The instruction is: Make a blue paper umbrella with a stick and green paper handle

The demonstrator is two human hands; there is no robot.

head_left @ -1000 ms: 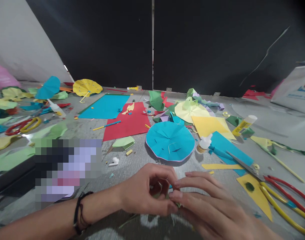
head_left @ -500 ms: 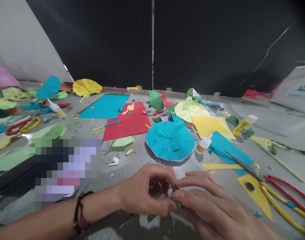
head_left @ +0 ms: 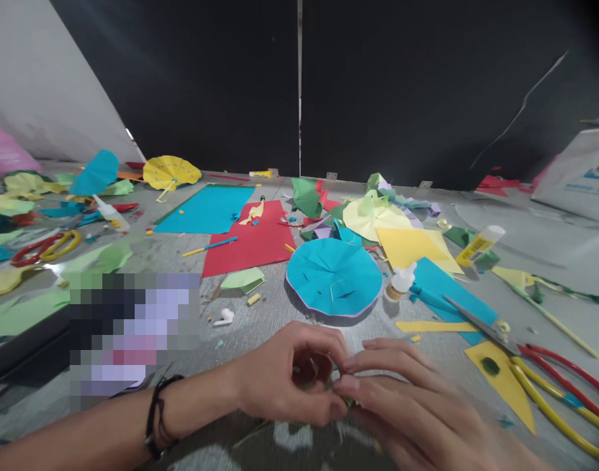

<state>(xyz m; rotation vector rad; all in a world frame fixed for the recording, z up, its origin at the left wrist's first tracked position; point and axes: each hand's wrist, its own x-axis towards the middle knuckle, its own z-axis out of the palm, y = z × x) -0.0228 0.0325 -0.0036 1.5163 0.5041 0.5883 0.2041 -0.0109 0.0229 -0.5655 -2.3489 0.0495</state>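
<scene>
Black panels (head_left: 191,85) — split by a narrow vertical gap (head_left: 300,59) — beside a pale wall (head_left: 38,78).

Black panels (head_left: 407,85) span the rear; a printed white bag (head_left: 577,173) sits far right; a white earbud (head_left: 226,316) lies left of centre.

left hand (head_left: 292,376): curled, pinching green piece (head_left: 349,401), mostly hidden | right hand (head_left: 417,399): fingertips against left's | beyond: blue disc (head_left: 333,268), glue bottle (head_left: 401,285) just beside | far right: scissors (head_left: 508,345), tips over blue paper (head_left: 463,292) | left of disc: red paper (head_left: 254,245)
</scene>
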